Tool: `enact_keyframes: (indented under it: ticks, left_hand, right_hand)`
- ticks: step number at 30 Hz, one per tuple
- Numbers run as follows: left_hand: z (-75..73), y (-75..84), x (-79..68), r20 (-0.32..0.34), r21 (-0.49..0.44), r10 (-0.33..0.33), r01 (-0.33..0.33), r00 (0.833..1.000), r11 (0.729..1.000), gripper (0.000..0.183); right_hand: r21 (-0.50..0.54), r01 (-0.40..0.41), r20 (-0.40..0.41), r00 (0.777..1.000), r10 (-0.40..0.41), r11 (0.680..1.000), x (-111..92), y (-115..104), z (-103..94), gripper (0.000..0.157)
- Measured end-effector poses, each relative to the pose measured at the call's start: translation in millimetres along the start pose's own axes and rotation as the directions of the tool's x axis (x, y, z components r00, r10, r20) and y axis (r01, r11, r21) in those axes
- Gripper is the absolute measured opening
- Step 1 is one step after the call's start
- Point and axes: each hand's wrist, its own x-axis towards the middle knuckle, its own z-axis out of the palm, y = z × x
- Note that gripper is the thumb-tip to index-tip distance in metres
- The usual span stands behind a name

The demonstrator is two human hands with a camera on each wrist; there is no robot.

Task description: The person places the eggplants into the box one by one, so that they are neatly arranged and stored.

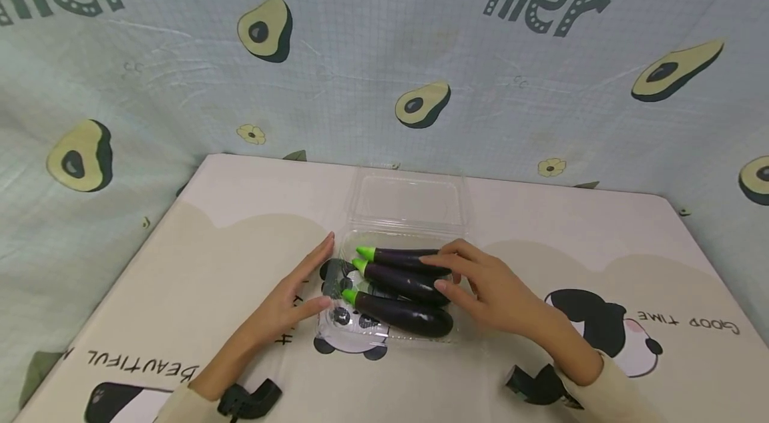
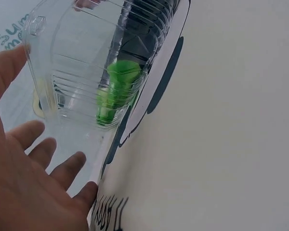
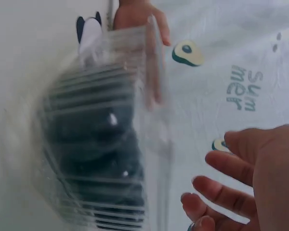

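Three dark purple toy-like eggplants (image 1: 401,315) with bright green stem ends lie side by side in a clear plastic clamshell box (image 1: 375,236). Its lid (image 1: 410,199) is folded back, away from me. My left hand (image 1: 282,309) is at the box's left side, fingers spread and holding nothing; in the left wrist view the tip of a digit meets the rim (image 2: 36,82). Over the box's right end is my right hand (image 1: 495,289), its fingers loosely bent above the eggplant ends. In the right wrist view that hand (image 3: 260,178) holds nothing, apart from the blurred box wall (image 3: 156,120).
A pale table cover (image 1: 252,229) with printed panda and dog figures and lettering lies under the box. Behind the table hangs a light curtain (image 1: 354,43) printed with avocados. Black wrist cameras (image 1: 249,401) sit by both sleeves.
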Motion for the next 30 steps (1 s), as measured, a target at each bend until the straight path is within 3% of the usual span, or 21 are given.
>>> enact_keyframes:
  ticks: [3,6,10,14,19,23,27,30]
  left_hand:
    - [-1.1,1.7,0.8,-0.047,-0.002,-0.073,0.073,0.996,0.997,0.074]
    - [-3.4,3.5,5.7,-0.136,-0.018,-0.126,0.125,0.983,0.992,0.063]
    - [-9.8,5.9,19.1,-0.25,-0.048,-0.125,0.116,0.96,0.992,0.051]
    - [-17.6,8.0,34.1,-0.281,-0.111,-0.137,0.109,0.95,0.988,0.048]
    - [-24.5,11.0,50.9,-0.29,-0.209,-0.188,0.13,0.938,0.969,0.048]
    - [-28.4,13.3,62.8,-0.317,-0.254,-0.193,0.113,0.929,0.96,0.048]
    - [-30.8,14.2,72.8,-0.331,-0.298,-0.184,0.082,0.925,0.951,0.048]
    - [-30.3,13.1,79.7,-0.31,-0.337,-0.201,0.09,0.929,0.937,0.049]
  right_hand:
    - [0.02,-0.037,-0.095,0.995,0.038,0.999,2,6,-5.6,0.036]
    - [0.032,-0.075,-0.171,0.982,0.079,0.997,4,13,-10.8,0.036]
    - [0.055,-0.149,-0.225,0.961,0.157,0.987,5,20,-15.8,0.034]
    - [0.108,-0.26,-0.243,0.929,0.279,0.96,5,28,-18.2,0.035]
    - [0.217,-0.442,-0.222,0.846,0.485,0.871,7,42,-19.7,0.038]
    - [0.345,-0.523,-0.153,0.787,0.597,0.779,9,52,-19.6,0.047]
    - [0.477,-0.534,-0.097,0.757,0.646,0.698,10,57,-19.6,0.054]
    - [0.555,-0.52,-0.072,0.747,0.661,0.649,9,60,-20.4,0.057]
